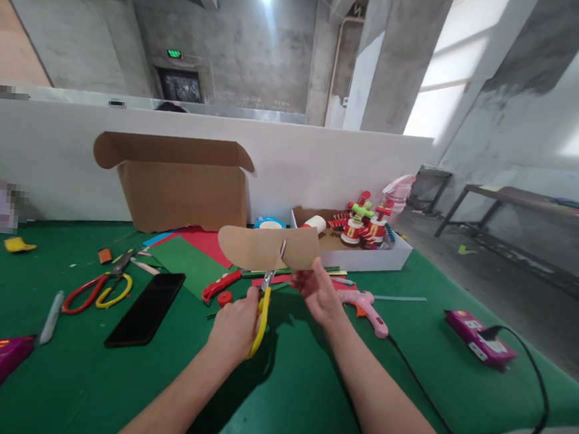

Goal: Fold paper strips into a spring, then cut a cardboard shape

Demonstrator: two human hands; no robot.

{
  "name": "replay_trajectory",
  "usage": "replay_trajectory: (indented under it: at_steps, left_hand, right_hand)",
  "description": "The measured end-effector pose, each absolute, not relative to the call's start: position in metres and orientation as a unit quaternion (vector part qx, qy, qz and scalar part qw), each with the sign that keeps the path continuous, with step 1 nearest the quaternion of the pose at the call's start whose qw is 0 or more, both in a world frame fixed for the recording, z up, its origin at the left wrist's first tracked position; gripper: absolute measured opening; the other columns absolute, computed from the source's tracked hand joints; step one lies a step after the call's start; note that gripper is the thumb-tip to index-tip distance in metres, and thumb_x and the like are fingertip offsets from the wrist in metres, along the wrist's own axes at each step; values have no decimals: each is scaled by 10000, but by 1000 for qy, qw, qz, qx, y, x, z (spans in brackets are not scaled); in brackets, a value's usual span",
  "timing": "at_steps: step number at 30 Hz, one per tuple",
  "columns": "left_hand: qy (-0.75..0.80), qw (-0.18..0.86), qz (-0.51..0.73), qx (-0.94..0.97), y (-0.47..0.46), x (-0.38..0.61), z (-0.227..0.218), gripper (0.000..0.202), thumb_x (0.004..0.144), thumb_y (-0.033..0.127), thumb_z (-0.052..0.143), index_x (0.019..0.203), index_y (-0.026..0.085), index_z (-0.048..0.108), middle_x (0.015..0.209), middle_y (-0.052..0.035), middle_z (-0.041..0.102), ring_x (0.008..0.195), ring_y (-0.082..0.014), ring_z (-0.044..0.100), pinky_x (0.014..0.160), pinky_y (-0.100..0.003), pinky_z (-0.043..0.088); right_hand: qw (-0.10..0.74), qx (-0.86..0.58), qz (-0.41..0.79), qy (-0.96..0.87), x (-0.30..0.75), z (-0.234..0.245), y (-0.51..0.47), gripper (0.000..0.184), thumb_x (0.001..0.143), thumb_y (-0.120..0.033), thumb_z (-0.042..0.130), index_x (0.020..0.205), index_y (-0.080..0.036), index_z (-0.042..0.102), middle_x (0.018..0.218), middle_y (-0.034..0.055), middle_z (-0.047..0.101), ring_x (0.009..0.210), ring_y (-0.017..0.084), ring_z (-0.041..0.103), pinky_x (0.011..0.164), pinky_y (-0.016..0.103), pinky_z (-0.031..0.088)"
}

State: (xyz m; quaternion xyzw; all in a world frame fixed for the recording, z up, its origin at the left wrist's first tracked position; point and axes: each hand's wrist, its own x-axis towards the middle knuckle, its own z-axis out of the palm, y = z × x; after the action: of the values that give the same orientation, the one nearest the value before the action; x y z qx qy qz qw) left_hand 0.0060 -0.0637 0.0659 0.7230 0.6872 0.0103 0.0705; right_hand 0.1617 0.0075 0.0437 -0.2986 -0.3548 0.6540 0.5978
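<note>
My left hand [235,324] is wrapped round the yellow handle of a pair of scissors [262,322]. Their blades reach up to a brown cardboard piece [247,247] with a rounded left end; one blade shows in front of the cardboard, and a slit runs up from its lower edge. The right end of that piece is pinched by my right hand [321,294], whose thumb is at the lower corner. Both hands are above the green table [285,404]. Beneath them lie a red-handled cutter [221,285] and a pink glue gun [368,310].
A black phone [146,310] and red-and-yellow scissors [101,289] lie left. Behind stand an open cardboard box [185,195] and a white-sided tray [366,260] holding small red-and-green models [356,222]. A purple power strip [480,339] with a black cable sits right.
</note>
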Motion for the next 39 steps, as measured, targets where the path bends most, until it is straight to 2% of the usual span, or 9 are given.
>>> replay_trajectory:
  at_steps: [2, 5, 8, 11, 16, 20, 26, 36, 39]
  left_hand:
    - [695, 70, 8, 716, -65, 9, 69, 252, 942, 279, 296, 1088, 146, 453, 882, -155, 699, 857, -313, 691, 705, -377, 505]
    - [687, 74, -9, 723, -67, 15, 68, 236, 925, 238, 318, 1094, 139, 448, 902, -162, 702, 856, -297, 696, 714, -361, 509]
    - [668, 75, -26, 740, -66, 20, 64, 236, 906, 190, 329, 1105, 129, 442, 916, -163, 703, 865, -279, 698, 729, -349, 513]
    - [655, 80, -35, 750, -66, 21, 61, 249, 898, 155, 320, 1106, 116, 451, 930, -173, 703, 878, -278, 696, 738, -353, 515]
    - [650, 87, -35, 754, -67, 17, 66, 334, 903, 157, 324, 1214, 84, 422, 1005, -198, 690, 938, -292, 681, 771, -368, 505]
    - [649, 103, -29, 753, -68, 16, 68, 341, 910, 160, 317, 1225, 79, 419, 1023, -196, 689, 950, -291, 678, 779, -366, 496]
    - [636, 122, 18, 761, -67, 16, 58, 334, 932, 230, 317, 1223, 101, 416, 934, -159, 710, 907, -307, 688, 739, -379, 493]
    - [614, 162, 71, 770, -63, 9, 49, 318, 950, 318, 326, 1180, 140, 454, 934, -149, 712, 895, -295, 692, 677, -329, 452]
    - [614, 174, 87, 765, -62, 10, 49, 308, 956, 338, 324, 1141, 147, 481, 920, -145, 711, 878, -296, 694, 669, -327, 441]
  right_hand:
    - [588, -308, 651, -369, 150, 41, 2, 479, 545, -550, 800, 824, -196, 638, 741, 6, 692, 584, 124, 598, 562, 246, 510]
    - [612, -357, 613, -351, 141, 36, -1, 453, 608, -506, 771, 915, -196, 650, 801, 19, 699, 627, 149, 620, 592, 277, 521]
    - [659, -398, 564, -300, 142, 32, 2, 552, 621, -477, 764, 1098, -239, 620, 1010, 40, 716, 770, 210, 672, 580, 306, 538]
    - [686, -403, 530, -294, 146, 30, 7, 607, 618, -459, 766, 1166, -265, 592, 1138, 33, 691, 907, 239, 676, 568, 313, 555]
    - [688, -380, 544, -295, 149, 31, 10, 630, 566, -395, 797, 1146, -236, 610, 1127, 50, 699, 978, 255, 670, 644, 320, 583]
    - [680, -363, 564, -295, 149, 33, 10, 622, 543, -374, 808, 1120, -243, 616, 1134, 49, 696, 1015, 259, 661, 692, 331, 590]
    - [678, -329, 577, -314, 156, 35, 11, 544, 538, -333, 828, 1039, -237, 639, 1068, 34, 719, 1060, 245, 648, 817, 345, 578]
    - [691, -310, 595, -270, 150, 31, 13, 439, 530, -306, 829, 926, -232, 654, 930, 5, 739, 907, 211, 693, 645, 272, 574]
    - [704, -317, 576, -268, 147, 33, 11, 392, 547, -289, 811, 903, -227, 661, 908, 4, 739, 875, 197, 692, 658, 274, 564]
